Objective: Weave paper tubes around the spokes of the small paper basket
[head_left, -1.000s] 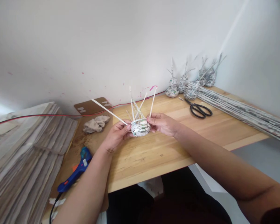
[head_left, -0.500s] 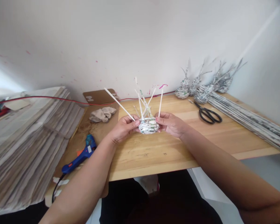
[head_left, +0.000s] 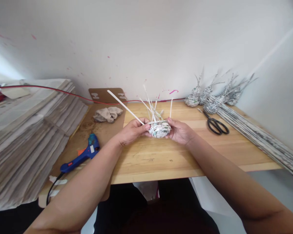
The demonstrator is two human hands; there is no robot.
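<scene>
A small round woven paper basket [head_left: 160, 129] of rolled newsprint is held above the table in front of me, its side and underside tilted toward my view. Several thin paper strips stick up and away from its rim. My left hand [head_left: 136, 130] grips its left edge between thumb and fingers, where one long white paper strip [head_left: 123, 105] slants up to the left. My right hand [head_left: 180, 130] pinches the right edge, with a shorter strip rising beside the thumb. Some fingertips of both hands are hidden behind the basket.
On the left, a blue glue gun [head_left: 81, 155] and a crumpled cloth [head_left: 107, 114] lie on brown board, beside a large newspaper stack [head_left: 36, 146]. To the right are black scissors [head_left: 216, 125], a bundle of paper rods [head_left: 256, 135] and several woven gourd-like pieces [head_left: 194, 97]. A red cable [head_left: 75, 96] crosses behind.
The basket has tipped so that more of its underside faces me, and its upright strips lean farther away. Both hands keep their hold. My view has shifted slightly.
</scene>
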